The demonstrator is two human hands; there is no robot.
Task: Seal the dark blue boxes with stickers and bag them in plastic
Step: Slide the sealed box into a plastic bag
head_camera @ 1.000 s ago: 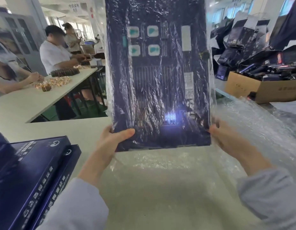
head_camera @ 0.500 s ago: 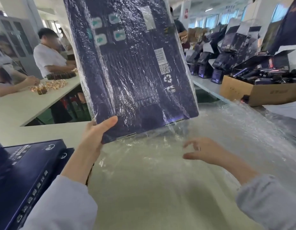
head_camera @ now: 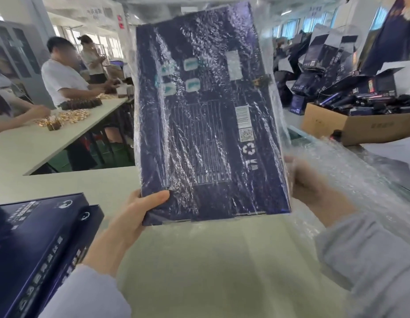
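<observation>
Gripping bagged box [head_camera: 206,138] (L hand [head_camera: 135,216], R hand [head_camera: 307,182]).

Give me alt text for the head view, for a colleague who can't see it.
A dark blue box in a clear plastic bag is held upright above a pale table. The left hand grips its lower left corner, the right hand its lower right edge. More blue boxes lie at left.

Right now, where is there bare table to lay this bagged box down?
Bare table runs behind the stacked boxes, left of the left hand. Under the held box it looks free, perhaps plastic-covered. Crowded right: crumpled plastic bags, cardboard carton.
</observation>
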